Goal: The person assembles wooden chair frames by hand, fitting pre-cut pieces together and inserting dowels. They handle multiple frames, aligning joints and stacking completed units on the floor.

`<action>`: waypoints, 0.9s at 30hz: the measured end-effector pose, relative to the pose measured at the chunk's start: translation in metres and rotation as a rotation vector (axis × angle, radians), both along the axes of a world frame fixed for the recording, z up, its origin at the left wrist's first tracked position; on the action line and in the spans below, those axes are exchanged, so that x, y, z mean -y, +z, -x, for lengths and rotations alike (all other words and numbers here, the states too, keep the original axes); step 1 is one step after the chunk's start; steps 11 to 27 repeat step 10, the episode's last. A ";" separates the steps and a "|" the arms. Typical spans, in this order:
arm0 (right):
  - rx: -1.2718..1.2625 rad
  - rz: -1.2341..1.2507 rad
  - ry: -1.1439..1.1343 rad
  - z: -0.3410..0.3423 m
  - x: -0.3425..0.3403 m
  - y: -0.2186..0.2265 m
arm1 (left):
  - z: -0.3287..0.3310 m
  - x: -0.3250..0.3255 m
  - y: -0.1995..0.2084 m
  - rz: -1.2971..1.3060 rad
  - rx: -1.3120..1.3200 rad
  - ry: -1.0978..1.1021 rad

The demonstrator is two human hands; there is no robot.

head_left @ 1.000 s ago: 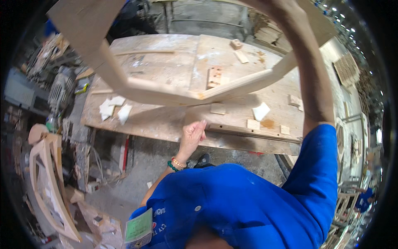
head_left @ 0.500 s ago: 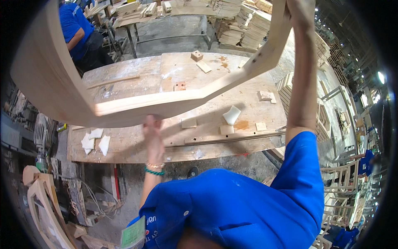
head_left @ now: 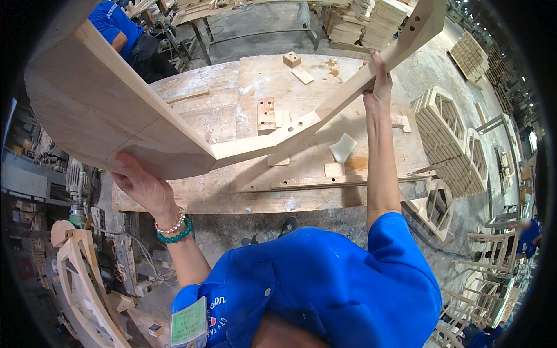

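A large pale wooden furniture frame (head_left: 246,149) is held up at a tilt above the workbench (head_left: 223,107). Its broad panel fills the upper left, and a narrow bent bar with drilled holes rises to the upper right. My left hand (head_left: 142,182) grips the panel's lower edge, thumb on its face and the other fingers mostly hidden. Around the narrow bar, my right hand (head_left: 379,84) is closed. Below the frame lie a drilled wooden block (head_left: 266,115), a white waisted piece (head_left: 343,148) and a long strip with holes (head_left: 316,182).
On the bench's far side are a small block (head_left: 292,59) and a flat offcut (head_left: 302,75). Stacked wooden frames (head_left: 444,139) stand on the floor at right. A co-worker in blue (head_left: 119,29) is at far left. A curved wooden frame (head_left: 87,284) stands lower left.
The frame has tilted, its right end coming lower and nearer. My right hand has come down along the bar, and my left hand has moved left along the panel's edge.
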State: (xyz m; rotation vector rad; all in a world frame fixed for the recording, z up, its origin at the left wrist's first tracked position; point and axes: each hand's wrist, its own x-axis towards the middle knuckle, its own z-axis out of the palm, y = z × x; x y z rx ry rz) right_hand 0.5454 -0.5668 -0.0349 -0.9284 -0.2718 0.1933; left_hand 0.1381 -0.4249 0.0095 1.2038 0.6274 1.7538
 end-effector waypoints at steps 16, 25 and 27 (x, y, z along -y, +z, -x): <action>-0.018 0.037 0.066 -0.028 0.010 -0.044 | -0.032 0.008 0.006 0.012 -0.077 -0.130; -0.018 0.037 0.066 -0.028 0.010 -0.044 | -0.032 0.008 0.006 0.012 -0.077 -0.130; -0.018 0.037 0.066 -0.028 0.010 -0.044 | -0.032 0.008 0.006 0.012 -0.077 -0.130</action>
